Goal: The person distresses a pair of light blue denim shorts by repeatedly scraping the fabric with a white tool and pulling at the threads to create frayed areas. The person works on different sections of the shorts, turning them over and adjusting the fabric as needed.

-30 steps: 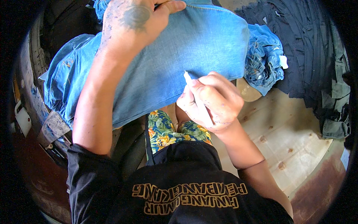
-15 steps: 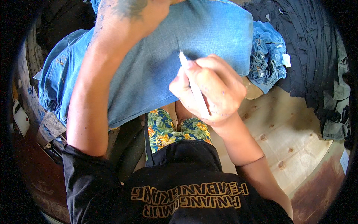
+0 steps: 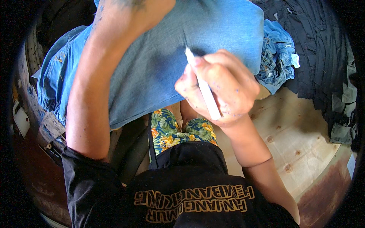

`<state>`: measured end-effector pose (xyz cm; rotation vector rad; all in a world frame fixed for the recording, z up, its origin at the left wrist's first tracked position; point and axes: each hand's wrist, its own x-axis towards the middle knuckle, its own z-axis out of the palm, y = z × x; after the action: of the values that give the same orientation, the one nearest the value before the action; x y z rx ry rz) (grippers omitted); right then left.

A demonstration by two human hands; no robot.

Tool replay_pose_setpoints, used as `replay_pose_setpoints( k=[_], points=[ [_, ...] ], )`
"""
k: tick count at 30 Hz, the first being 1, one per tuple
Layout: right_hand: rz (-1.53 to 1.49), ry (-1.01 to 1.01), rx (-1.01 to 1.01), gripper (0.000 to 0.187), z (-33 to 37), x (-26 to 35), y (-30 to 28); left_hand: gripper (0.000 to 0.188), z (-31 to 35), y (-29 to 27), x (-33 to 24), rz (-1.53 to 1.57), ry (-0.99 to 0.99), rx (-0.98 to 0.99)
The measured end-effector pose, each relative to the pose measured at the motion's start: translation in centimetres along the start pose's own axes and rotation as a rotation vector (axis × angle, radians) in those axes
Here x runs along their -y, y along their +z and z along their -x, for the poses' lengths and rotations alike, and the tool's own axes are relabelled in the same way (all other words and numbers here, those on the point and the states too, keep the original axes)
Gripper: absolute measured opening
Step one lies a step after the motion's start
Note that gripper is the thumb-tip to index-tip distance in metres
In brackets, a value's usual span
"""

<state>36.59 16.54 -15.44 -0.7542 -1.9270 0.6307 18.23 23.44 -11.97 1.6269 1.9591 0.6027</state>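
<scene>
Blue denim cloth (image 3: 152, 72) with one straight hem lies spread over my lap, its surface a little creased. Between the fingers of my right hand (image 3: 224, 81) is a slim white pen-like tool (image 3: 206, 93), tilted, with its narrow tip near the middle of the denim. Just above that tip runs a short dark line or crease in the cloth; I cannot tell whether the tip touches it. My left hand (image 3: 140, 15) rests over the upper part of the denim. Its fingers are cut off by the top edge of the view.
Gathered denim (image 3: 278, 57) with a white tag bunches at the right. Beyond it lies a heap of black cloth strips (image 3: 308, 53). Pale wooden board (image 3: 281, 133) shows at my right. More crumpled denim (image 3: 53, 83) hangs at the left, beside a paint-stained dark surface.
My right hand and the white tool have shifted slightly up and to the right. The denim's right edge sits a little farther right. My left hand has moved up slightly.
</scene>
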Motion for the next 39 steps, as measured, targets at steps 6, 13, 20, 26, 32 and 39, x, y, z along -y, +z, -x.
replay_pose_setpoints(
  k=[6, 13, 20, 26, 32, 39],
  points=[
    [-0.037, 0.022, -0.041, 0.035, 0.7, 0.4, 0.3, 0.020, 0.8, 0.5, 0.2, 0.019, 0.073, -0.050],
    [0.013, 0.015, -0.024, 0.036, 0.5, 0.2, 0.2, 0.019, -0.1, 0.0, -0.2, -0.016, -0.016, 0.022],
    [-0.041, 0.017, -0.104, 0.030, 1.1, 0.0, 1.2, 0.020, -0.2, 0.4, 0.7, 0.024, -0.043, 0.076],
    [-0.055, -0.012, -0.041, 0.034, 1.0, -0.1, 0.3, 0.022, -0.3, 0.3, 1.3, 0.046, 0.082, 0.026],
    [-0.010, -0.059, -0.068, 0.029, -0.8, 0.4, -0.8, 0.026, -2.1, -1.7, -0.4, 0.050, -0.021, 0.057],
    [-0.077, 0.021, -0.102, 0.016, -1.3, 2.4, -1.2, 0.038, -0.2, -5.5, 3.3, 0.023, 0.306, 0.177]
  ],
)
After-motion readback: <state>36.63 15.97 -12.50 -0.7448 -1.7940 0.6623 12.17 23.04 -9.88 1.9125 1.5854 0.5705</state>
